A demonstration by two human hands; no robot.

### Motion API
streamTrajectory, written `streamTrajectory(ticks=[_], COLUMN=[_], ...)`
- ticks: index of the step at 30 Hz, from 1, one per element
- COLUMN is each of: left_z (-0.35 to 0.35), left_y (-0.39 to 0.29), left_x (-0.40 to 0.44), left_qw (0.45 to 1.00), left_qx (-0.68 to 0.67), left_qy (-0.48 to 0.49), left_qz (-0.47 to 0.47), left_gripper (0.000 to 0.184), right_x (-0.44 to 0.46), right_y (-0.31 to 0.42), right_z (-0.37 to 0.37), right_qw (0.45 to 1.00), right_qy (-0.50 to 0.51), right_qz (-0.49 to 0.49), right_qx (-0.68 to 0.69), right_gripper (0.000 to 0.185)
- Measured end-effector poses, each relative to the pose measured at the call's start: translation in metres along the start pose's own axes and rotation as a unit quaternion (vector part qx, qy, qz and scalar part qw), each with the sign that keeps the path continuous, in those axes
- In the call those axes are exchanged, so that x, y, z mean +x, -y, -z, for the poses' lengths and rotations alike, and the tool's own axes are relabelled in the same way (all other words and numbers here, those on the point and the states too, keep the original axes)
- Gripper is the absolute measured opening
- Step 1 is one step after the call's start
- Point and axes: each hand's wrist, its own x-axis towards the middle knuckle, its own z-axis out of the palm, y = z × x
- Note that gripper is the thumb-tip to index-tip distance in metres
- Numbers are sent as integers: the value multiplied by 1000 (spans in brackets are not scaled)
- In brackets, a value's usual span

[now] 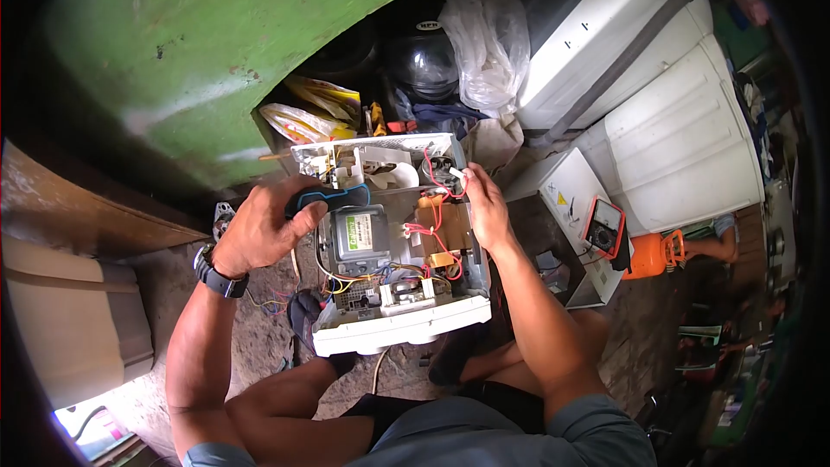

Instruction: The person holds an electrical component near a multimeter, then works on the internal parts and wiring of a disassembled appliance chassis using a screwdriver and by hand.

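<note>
White-fronted and opened up, an appliance (402,326) is sitting between my two hands, its wiring showing. I am wrapping my left hand (264,220) around a black-and-blue handle (350,196) just beyond the transformer (359,233). Fingers bent, my right hand (486,207) is bracing at the right rim; whether it is pinching the small white piece (457,173), I cannot tell. Working well, I am judging, is meaning steadying that rim and sparing the red wires (424,229).

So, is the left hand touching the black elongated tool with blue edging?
Touching: the head view shows the left hand gripping the tool, thumb against it.
</note>
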Motion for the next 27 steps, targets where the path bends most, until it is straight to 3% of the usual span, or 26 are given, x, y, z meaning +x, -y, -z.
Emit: streamTrajectory(ticks=[7, 13, 15, 27], left_z=[1, -2, 0, 0], left_y=[-4, 0, -2, 0], left_x=[-2, -2, -1, -2], left_qw=[1000, 1000, 1000, 999], left_qx=[9, 15, 8, 16], left_qy=[10, -14, 13, 8], left_qz=[19, -18, 18, 31], left_gripper=[45, 46, 43, 47], right_x=[0, -3, -4, -1], right_y=[-2, 9, 11, 6], right_z=[1, -2, -4, -3], right_qw=[1000, 1000, 999, 1000], right_qy=[-2, 9, -25, -4], right_qz=[5, 17, 17, 15], right_qx=[-2, -21, -45, -3], right_gripper=[34, 35, 35, 35])
